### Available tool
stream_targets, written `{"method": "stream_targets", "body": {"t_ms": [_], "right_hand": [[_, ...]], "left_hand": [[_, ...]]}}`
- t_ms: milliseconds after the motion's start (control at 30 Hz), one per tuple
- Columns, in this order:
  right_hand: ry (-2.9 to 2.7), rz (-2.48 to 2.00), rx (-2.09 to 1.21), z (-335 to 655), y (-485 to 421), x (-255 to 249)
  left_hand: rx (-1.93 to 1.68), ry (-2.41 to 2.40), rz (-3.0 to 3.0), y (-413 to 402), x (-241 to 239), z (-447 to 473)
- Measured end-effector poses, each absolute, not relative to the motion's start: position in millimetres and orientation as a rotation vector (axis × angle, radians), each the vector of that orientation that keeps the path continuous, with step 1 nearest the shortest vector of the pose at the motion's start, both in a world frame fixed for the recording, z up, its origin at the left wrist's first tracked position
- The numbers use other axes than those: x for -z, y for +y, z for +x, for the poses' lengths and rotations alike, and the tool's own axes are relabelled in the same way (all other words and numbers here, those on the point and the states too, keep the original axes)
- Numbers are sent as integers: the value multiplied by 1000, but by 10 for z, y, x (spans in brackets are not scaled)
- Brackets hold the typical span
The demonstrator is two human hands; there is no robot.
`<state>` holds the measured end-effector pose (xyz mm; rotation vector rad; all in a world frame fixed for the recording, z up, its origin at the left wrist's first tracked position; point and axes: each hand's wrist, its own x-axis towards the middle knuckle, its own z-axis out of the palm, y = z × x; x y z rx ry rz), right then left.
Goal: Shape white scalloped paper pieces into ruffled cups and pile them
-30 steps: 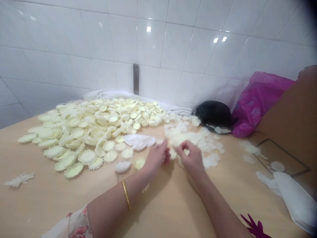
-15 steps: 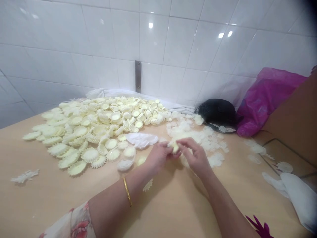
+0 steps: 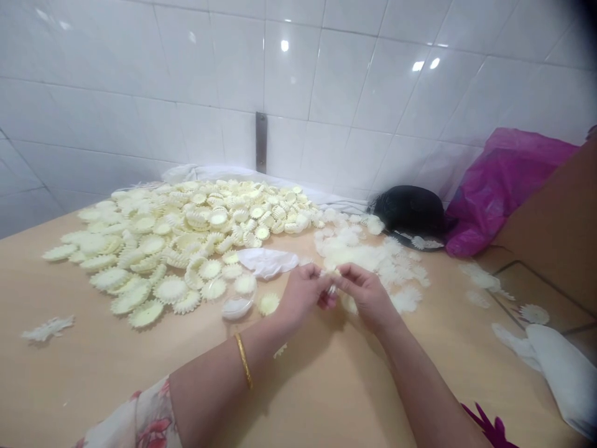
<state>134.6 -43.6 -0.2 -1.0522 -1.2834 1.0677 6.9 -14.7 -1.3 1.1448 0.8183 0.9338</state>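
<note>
Left hand [image 3: 304,294] and right hand [image 3: 366,292] pinch a small cream piece [image 3: 332,281] — frilly cream cutouts [image 3: 359,256] just beyond.

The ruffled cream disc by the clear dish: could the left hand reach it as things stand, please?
Probably yes: the left hand lies just beside the ruffled cream disc, nothing between them, though it now pinches a small pale piece.

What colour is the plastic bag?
The plastic bag is magenta; the head view shows it best.

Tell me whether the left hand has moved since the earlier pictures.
Yes: the left hand has shifted toward the right of the view, judged against the metal strip on the tiled wall, and now meets the right hand.
</note>
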Motion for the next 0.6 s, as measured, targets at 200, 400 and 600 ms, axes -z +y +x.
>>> {"method": "stream_targets", "body": {"t_ms": [200,400,600], "right_hand": [[-1299,-1129,-889,1302,-433,-19],[-1444,-1164,-871,1276,-488,-85],[-1459,-1111,-950,1285,-486,-111]], "left_hand": [[-1001,846,1089,-133,45,61],[-985,793,980,-119,18,63],[-902,673,982,-132,-26,55]]}}
